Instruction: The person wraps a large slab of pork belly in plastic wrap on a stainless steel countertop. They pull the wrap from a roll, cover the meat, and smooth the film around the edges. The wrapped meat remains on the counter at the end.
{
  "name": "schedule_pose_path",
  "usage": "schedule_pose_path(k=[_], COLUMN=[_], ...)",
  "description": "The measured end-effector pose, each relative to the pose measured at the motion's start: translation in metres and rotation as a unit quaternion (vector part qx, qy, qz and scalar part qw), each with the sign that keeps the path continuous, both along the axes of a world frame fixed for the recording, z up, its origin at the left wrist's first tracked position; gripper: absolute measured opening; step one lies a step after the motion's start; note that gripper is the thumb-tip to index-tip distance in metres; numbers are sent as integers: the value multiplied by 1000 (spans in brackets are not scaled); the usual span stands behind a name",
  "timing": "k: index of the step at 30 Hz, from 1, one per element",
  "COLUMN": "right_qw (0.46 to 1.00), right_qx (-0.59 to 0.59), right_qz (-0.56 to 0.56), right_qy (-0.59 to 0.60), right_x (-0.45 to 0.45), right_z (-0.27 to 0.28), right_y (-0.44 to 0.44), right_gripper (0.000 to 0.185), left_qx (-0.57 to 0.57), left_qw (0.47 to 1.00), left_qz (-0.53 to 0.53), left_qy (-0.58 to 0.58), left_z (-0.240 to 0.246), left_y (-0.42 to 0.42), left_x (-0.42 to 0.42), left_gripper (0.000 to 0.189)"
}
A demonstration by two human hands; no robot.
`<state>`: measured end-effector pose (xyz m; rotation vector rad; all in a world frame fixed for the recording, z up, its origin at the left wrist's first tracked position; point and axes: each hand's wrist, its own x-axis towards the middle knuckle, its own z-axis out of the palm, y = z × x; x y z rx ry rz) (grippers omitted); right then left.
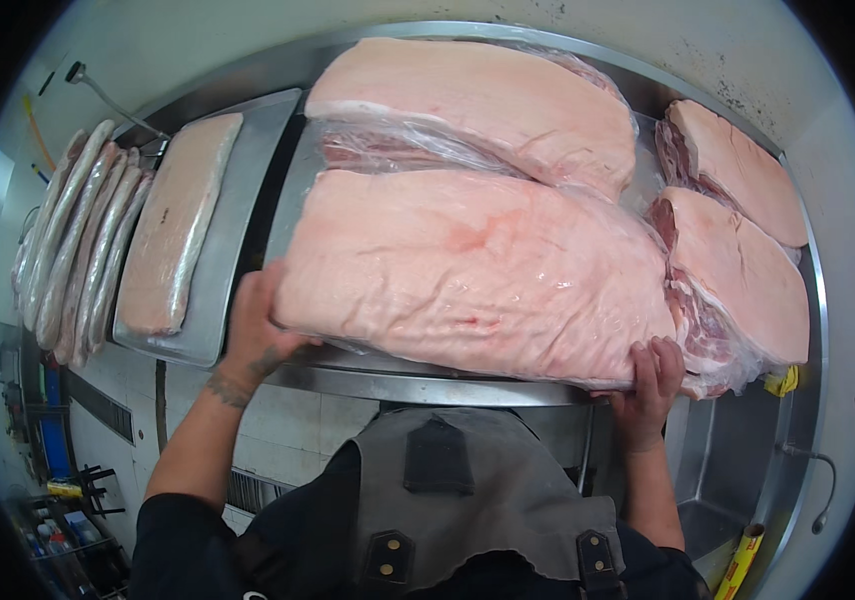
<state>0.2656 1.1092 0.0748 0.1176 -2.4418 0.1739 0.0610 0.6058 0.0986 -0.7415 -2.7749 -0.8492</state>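
Observation:
A large slab of skin-on pork belly (472,270) lies skin side up across the metal counter, nearest my body. My left hand (262,315) grips its left front corner, thumb and fingers at the edge. At its right front corner my right hand (649,382) has the fingers over the skin and the edge held. Behind it lies a second large pork slab (465,97), with clear plastic wrap (427,142) between the two. Two smaller skin-on pork pieces (742,270) sit at the right, one behind the other.
At left, a metal tray (236,247) holds a wrapped pork slab (172,225); beside it several wrapped slabs (82,247) stand on edge. A steel sink (720,465), a curved faucet (825,480) and a yellow roll (739,562) are at right. The counter's steel rim (427,390) runs before my apron.

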Motion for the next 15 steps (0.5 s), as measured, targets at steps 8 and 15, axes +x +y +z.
schedule_pose_path(k=[8,15], right_qw=[996,988], right_qx=[-78,-144], right_qz=[-29,-48], right_qy=[-16,-1], right_x=[15,21], right_z=[-17,-14], right_y=[1,-3], right_gripper=[84,79], left_qx=[39,102], left_qw=[996,980], left_qz=[69,169], left_qy=[46,-8], left_z=[-40,-60], left_y=[4,12], left_x=[26,32], left_gripper=[115,123])
